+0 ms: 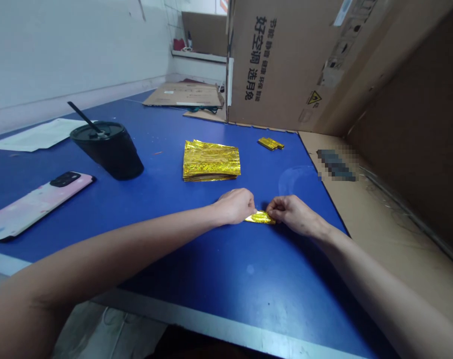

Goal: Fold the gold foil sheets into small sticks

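Between my two hands a narrow folded strip of gold foil paper (261, 217) lies at the blue tabletop. The curled fingers of my left hand (237, 205) close on its left end. At the right end, my right hand (289, 211) pinches the strip between thumb and fingers. Beyond my left hand is a stack of larger gold foil sheets (211, 160), its edges slightly uneven. Farther off to the right sit several small folded gold foil pieces (271, 144) in a little pile.
A black cup with a straw (110, 149) stands at the left, behind a phone in a pink case (39, 204). White paper (39, 134) lies near the wall. A large cardboard box (286, 65) rises behind and right. Flat cardboard (183, 94) rests at the back.
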Motion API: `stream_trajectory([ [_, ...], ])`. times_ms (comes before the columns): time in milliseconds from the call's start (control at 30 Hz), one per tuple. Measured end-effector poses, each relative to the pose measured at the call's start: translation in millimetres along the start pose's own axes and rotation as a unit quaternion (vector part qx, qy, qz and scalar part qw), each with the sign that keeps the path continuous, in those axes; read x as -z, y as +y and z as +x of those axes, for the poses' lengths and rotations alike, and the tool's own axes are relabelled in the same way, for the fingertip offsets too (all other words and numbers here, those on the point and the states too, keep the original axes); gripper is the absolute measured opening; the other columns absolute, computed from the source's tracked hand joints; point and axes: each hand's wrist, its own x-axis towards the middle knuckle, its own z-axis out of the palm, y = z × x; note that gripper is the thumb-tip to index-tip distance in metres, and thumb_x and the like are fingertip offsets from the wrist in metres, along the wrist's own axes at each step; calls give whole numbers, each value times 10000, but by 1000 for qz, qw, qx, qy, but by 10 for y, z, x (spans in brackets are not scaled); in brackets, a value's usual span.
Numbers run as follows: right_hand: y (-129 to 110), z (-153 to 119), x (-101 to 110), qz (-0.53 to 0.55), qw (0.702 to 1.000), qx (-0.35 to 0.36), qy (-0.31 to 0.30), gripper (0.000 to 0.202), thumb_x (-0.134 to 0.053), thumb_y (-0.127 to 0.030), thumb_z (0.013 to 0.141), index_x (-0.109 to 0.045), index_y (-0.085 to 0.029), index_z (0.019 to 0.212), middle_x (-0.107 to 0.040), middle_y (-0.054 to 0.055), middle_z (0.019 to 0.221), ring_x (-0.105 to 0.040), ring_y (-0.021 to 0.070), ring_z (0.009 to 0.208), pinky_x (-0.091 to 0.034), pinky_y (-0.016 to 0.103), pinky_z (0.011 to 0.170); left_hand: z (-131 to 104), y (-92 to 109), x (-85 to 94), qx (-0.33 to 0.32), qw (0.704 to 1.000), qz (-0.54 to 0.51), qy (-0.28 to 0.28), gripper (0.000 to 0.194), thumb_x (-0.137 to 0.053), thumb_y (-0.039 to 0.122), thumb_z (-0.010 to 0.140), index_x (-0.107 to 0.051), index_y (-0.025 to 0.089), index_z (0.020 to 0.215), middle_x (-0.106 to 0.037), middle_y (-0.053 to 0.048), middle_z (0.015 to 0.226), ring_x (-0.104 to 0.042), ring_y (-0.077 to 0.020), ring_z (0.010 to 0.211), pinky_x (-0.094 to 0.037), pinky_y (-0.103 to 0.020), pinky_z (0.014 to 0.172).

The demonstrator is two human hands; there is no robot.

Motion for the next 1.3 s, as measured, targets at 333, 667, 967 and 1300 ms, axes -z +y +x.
stream_trajectory([
  [333, -33, 5, 1, -14, 1000, 11, 15, 128, -449, -162, 637, -577, -172, 642, -540, -12, 555, -460, 109, 523, -357, 220, 507, 31, 15, 42, 3, 998, 56, -18, 171, -547, 335, 696, -619, 208, 785, -629, -21, 765, -562, -168, 706, -342, -230, 550],
  [667, -42, -23, -35, -10, 999, 22, 46, 121, -469, -158, 657, -587, -176, 641, -541, -14, 556, -456, 111, 525, -349, 225, 513, -29, 87, 55, -7, 997, 62, -49, 195, -552, 370, 694, -614, 194, 752, -623, -27, 730, -559, -169, 683, -336, -230, 543],
  [967, 66, -169, -125, 188, 972, 32, 138, 175, -537, -315, 722, -578, -150, 762, -562, 0, 636, -502, 116, 571, -407, 249, 552, -182, 94, -15, -61, 997, -40, 23, 122, -462, 283, 770, -521, 178, 751, -571, 27, 684, -517, -101, 624, -324, -193, 508],
  [1300, -246, -482, 40, 315, 942, 16, 115, 285, -633, -403, 683, -657, -157, 825, -643, 40, 675, -560, 134, 560, -467, 286, 559, -482, 95, 26, -196, 957, -128, 170, 84, -503, 215, 780, -518, 159, 719, -549, 23, 683, -497, -91, 647, -385, -213, 638],
])
